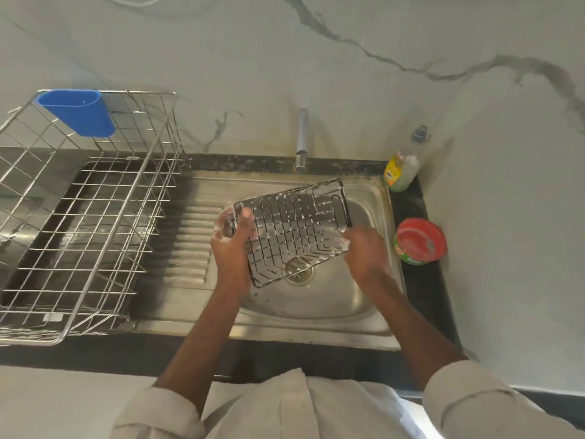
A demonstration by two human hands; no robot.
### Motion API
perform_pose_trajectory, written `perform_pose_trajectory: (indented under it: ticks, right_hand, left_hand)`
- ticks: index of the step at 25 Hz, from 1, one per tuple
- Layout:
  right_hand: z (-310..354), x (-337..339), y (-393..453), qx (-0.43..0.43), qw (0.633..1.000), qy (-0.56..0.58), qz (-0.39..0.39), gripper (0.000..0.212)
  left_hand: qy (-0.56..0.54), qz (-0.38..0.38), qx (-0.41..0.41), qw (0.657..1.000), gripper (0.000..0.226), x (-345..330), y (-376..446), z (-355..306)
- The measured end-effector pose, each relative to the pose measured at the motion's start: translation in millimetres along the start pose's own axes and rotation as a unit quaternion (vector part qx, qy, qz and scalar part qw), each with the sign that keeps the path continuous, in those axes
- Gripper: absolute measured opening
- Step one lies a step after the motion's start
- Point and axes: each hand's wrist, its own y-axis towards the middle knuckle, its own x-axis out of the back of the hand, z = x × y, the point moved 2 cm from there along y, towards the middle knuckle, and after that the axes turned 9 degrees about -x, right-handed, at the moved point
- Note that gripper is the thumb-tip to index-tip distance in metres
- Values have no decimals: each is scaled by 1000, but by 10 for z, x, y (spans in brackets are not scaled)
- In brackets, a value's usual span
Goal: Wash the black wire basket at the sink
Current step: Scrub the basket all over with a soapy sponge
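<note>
Sleeves at the frame's bottom are leading up to both hands. Left hand [232, 239] is gripping the soapy black wire basket [292, 231] by its left rim, mid-frame above the sink [373, 198]; right hand [364, 251] is pinching its right edge. Light, stiff, probably slippery: rim wires look safest.

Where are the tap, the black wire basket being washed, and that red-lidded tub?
tap [302, 137], head view, on the upright metal spout.
black wire basket [294, 223], head view, on its soapy grid floor.
red-lidded tub [419, 237], head view, on the middle of the red lid.
</note>
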Motion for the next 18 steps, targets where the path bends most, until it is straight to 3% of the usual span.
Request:
perform_pose_trajectory:
  ticks: [3, 5, 8, 12, 15, 18]
  right_hand:
    - [388, -24, -30, -109, 968, 227, -11, 29]
    - [602, -38, 28, -248, 879, 405, 47, 23]
    - [774, -131, 111, -324, 817, 470, 75, 32]
    - [1109, -60, -140, -229, 815, 531, -36, 26]
    - [1399, -102, -426, -70, 854, 513, 55, 22]
    - [1448, -182, -565, -29, 870, 473, 135, 22]
  left_hand:
    - [-2, 0, 67, 998, 90, -32, -146, 11]
    - [8, 4, 109, 994, 91, -27, -288, 69]
    - [16, 36, 172, 984, 107, -61, -469, 103]
    - [18, 34, 196, 980, 96, -118, -572, 10]
    - [30, 29, 164, 986, 81, -140, -550, -12]
    - [24, 9, 147, 989, 78, -163, -459, -74]
